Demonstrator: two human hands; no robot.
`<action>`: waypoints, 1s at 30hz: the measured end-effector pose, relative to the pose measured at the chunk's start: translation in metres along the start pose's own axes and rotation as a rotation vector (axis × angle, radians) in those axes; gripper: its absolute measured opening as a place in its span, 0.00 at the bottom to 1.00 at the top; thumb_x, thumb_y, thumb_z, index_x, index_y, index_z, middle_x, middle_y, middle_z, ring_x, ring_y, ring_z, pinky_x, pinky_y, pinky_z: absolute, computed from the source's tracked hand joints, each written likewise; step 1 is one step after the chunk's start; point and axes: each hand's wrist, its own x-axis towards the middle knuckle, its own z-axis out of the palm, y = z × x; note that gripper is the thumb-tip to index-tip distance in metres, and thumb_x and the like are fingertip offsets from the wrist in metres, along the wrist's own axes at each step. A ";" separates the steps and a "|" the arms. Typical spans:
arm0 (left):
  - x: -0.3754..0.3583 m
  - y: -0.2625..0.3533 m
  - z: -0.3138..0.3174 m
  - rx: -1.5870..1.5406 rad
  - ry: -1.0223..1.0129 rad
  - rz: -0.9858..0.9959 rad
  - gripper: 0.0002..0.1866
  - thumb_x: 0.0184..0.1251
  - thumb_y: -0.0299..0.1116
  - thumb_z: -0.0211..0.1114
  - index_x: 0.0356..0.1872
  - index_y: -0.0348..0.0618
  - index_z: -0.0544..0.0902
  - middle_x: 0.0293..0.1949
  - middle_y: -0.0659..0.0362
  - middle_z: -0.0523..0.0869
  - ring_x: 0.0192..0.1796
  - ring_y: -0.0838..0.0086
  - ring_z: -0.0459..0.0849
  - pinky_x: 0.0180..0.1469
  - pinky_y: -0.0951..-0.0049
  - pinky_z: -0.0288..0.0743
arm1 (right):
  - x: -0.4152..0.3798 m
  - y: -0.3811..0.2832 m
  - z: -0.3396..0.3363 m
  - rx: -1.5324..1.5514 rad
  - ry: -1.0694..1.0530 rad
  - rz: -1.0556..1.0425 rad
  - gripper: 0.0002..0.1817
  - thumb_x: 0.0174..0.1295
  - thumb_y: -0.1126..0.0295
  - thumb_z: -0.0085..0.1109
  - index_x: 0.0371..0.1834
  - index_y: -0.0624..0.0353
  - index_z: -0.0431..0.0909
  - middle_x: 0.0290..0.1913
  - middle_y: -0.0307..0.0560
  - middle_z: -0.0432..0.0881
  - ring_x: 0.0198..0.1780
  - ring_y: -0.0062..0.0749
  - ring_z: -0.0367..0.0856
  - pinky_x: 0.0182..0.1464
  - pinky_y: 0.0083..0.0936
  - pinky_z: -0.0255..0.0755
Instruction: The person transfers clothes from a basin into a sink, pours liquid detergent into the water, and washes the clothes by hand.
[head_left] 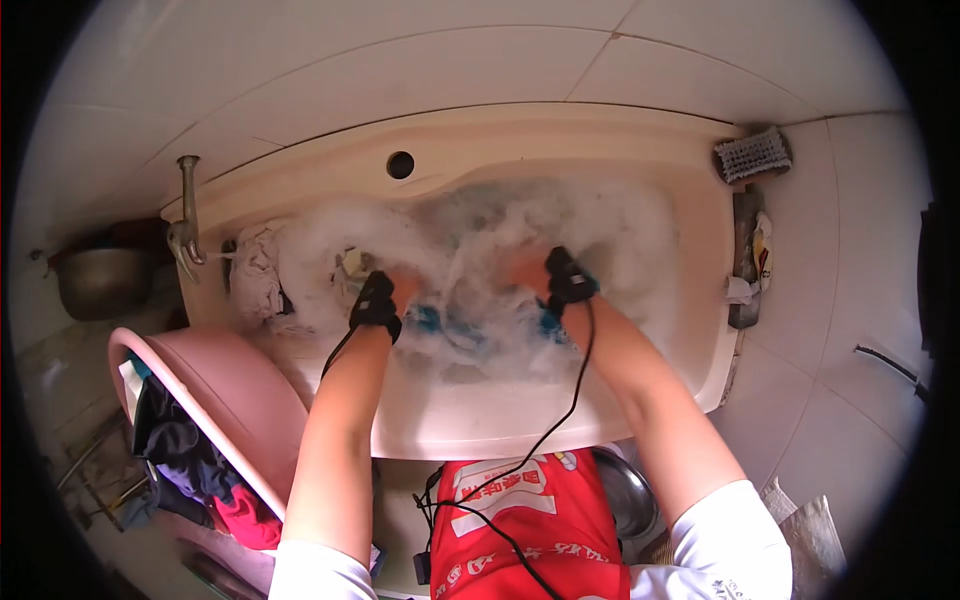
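Both my hands are partly sunk in the foamy water of a cream wash basin point(690, 215). My left hand point(403, 286) is left of the middle, a black strap device with a cable around its wrist. To its right, my right hand point(528, 266) wears a similar black wrist device. Suds hide the fingers of both. Blue cloth point(430, 320) shows through the foam between and just below the hands; whether either one grips it is hidden. A pale, yellowish item point(354, 265) pokes out of the suds beside my left hand.
Whitish wet cloth point(256, 272) lies at the basin's left end, below a metal tap point(186, 225). A pink tub point(225, 370) with dark and red clothes leans at the lower left. A scrub brush point(753, 156) sits at the back right corner. Black cables point(575, 400) hang from my wrists.
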 end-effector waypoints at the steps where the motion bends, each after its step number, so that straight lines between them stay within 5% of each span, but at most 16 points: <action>1: 0.002 0.001 -0.002 -0.002 -0.043 -0.040 0.24 0.49 0.42 0.65 0.50 0.52 0.80 0.61 0.52 0.69 0.64 0.52 0.63 0.55 0.32 0.54 | -0.004 -0.004 -0.023 -0.023 -0.017 -0.004 0.29 0.47 0.56 0.64 0.55 0.51 0.73 0.55 0.57 0.71 0.58 0.50 0.68 0.55 0.47 0.64; 4: -0.033 0.035 -0.036 0.039 0.055 -0.098 0.20 0.49 0.40 0.66 0.47 0.50 0.81 0.61 0.51 0.68 0.65 0.55 0.63 0.58 0.36 0.53 | -0.035 -0.011 -0.059 -0.049 -0.051 -0.023 0.28 0.48 0.56 0.63 0.55 0.51 0.74 0.53 0.57 0.73 0.57 0.50 0.70 0.54 0.47 0.64; 5: -0.057 0.059 -0.052 0.050 0.154 -0.085 0.17 0.49 0.38 0.66 0.43 0.49 0.82 0.61 0.50 0.68 0.65 0.57 0.63 0.61 0.41 0.52 | -0.055 -0.012 -0.059 -0.140 0.165 -0.007 0.28 0.48 0.55 0.63 0.54 0.52 0.74 0.58 0.56 0.68 0.62 0.52 0.64 0.56 0.54 0.61; 7: -0.077 0.106 -0.003 -0.172 1.009 0.277 0.22 0.50 0.38 0.66 0.49 0.45 0.79 0.62 0.46 0.68 0.67 0.56 0.61 0.63 0.39 0.49 | -0.084 -0.024 -0.048 -0.235 0.380 0.007 0.27 0.48 0.54 0.62 0.53 0.53 0.75 0.63 0.56 0.64 0.66 0.55 0.58 0.58 0.61 0.57; 9: -0.095 0.123 0.010 -0.093 0.880 0.364 0.24 0.52 0.38 0.65 0.52 0.44 0.77 0.62 0.45 0.67 0.68 0.55 0.60 0.64 0.39 0.48 | -0.111 -0.035 -0.022 -0.293 0.276 0.195 0.32 0.48 0.54 0.63 0.58 0.51 0.71 0.68 0.55 0.56 0.69 0.58 0.50 0.56 0.72 0.52; 11: -0.091 0.124 0.018 -0.016 0.749 0.448 0.26 0.54 0.37 0.63 0.56 0.43 0.74 0.62 0.44 0.67 0.69 0.55 0.59 0.65 0.40 0.47 | -0.125 -0.031 0.020 -0.472 -0.092 0.381 0.37 0.48 0.55 0.63 0.63 0.49 0.64 0.70 0.56 0.53 0.69 0.59 0.51 0.60 0.61 0.55; 14: -0.051 0.073 0.067 -0.075 0.812 0.294 0.20 0.59 0.34 0.57 0.54 0.43 0.75 0.59 0.46 0.70 0.64 0.55 0.64 0.64 0.45 0.51 | -0.171 -0.005 0.069 -0.269 -0.083 0.033 0.35 0.49 0.57 0.62 0.63 0.52 0.64 0.67 0.59 0.59 0.67 0.57 0.58 0.62 0.46 0.60; 16: -0.045 0.041 0.067 0.108 0.880 0.211 0.17 0.61 0.32 0.55 0.52 0.42 0.77 0.57 0.46 0.72 0.61 0.55 0.67 0.64 0.48 0.52 | -0.196 -0.008 0.023 -0.060 -0.130 0.088 0.33 0.49 0.57 0.62 0.60 0.54 0.66 0.64 0.61 0.62 0.65 0.55 0.61 0.62 0.41 0.62; 18: -0.058 0.028 0.035 0.277 0.642 0.097 0.15 0.62 0.32 0.53 0.47 0.38 0.77 0.51 0.47 0.75 0.54 0.56 0.70 0.61 0.52 0.55 | -0.214 0.005 -0.004 0.158 -0.180 0.140 0.32 0.49 0.57 0.62 0.58 0.57 0.69 0.61 0.63 0.66 0.63 0.53 0.64 0.61 0.36 0.63; 20: -0.079 0.064 0.003 0.228 0.691 -0.056 0.13 0.61 0.31 0.53 0.45 0.38 0.77 0.50 0.47 0.75 0.53 0.56 0.71 0.60 0.54 0.56 | -0.230 0.024 -0.018 0.382 -0.005 0.711 0.30 0.48 0.57 0.62 0.54 0.60 0.72 0.51 0.63 0.75 0.57 0.52 0.71 0.57 0.41 0.65; 21: -0.084 0.089 -0.004 0.173 0.740 -0.215 0.12 0.60 0.30 0.54 0.43 0.38 0.77 0.49 0.47 0.75 0.51 0.56 0.71 0.59 0.56 0.57 | -0.225 0.017 -0.020 0.382 -0.004 0.718 0.30 0.48 0.57 0.62 0.54 0.60 0.72 0.51 0.63 0.75 0.57 0.52 0.71 0.57 0.41 0.65; 23: -0.061 0.137 0.007 -0.333 1.172 -0.093 0.11 0.57 0.29 0.55 0.41 0.41 0.78 0.50 0.47 0.75 0.54 0.57 0.70 0.56 0.55 0.59 | -0.193 -0.011 -0.022 -0.060 0.341 0.604 0.27 0.48 0.58 0.60 0.51 0.61 0.74 0.44 0.60 0.78 0.51 0.56 0.73 0.54 0.44 0.67; 25: -0.072 0.176 0.006 -0.095 0.944 0.343 0.12 0.57 0.29 0.56 0.43 0.42 0.78 0.49 0.51 0.76 0.55 0.60 0.71 0.55 0.55 0.61 | -0.173 -0.011 0.031 -0.164 0.286 0.477 0.24 0.48 0.60 0.60 0.48 0.61 0.75 0.42 0.60 0.78 0.49 0.56 0.74 0.52 0.45 0.67; 27: -0.069 0.174 0.016 -0.060 0.933 0.390 0.13 0.58 0.31 0.56 0.44 0.42 0.78 0.48 0.52 0.77 0.54 0.61 0.73 0.54 0.56 0.63 | -0.172 -0.009 0.043 -0.260 0.223 0.348 0.21 0.48 0.62 0.59 0.45 0.61 0.76 0.40 0.59 0.79 0.47 0.56 0.75 0.51 0.46 0.68; 29: -0.079 0.160 0.003 0.020 0.771 0.331 0.13 0.59 0.38 0.58 0.42 0.43 0.79 0.44 0.56 0.81 0.46 0.63 0.79 0.51 0.60 0.67 | -0.172 0.008 0.036 0.135 0.248 0.430 0.17 0.51 0.64 0.57 0.39 0.65 0.78 0.46 0.62 0.77 0.51 0.55 0.73 0.52 0.44 0.67; 30: -0.088 0.143 -0.013 -0.031 0.672 0.284 0.14 0.59 0.39 0.58 0.42 0.43 0.79 0.43 0.57 0.81 0.44 0.61 0.80 0.51 0.59 0.67 | -0.175 0.019 0.022 0.159 0.175 0.720 0.16 0.51 0.64 0.57 0.39 0.65 0.78 0.46 0.62 0.77 0.51 0.56 0.73 0.52 0.44 0.67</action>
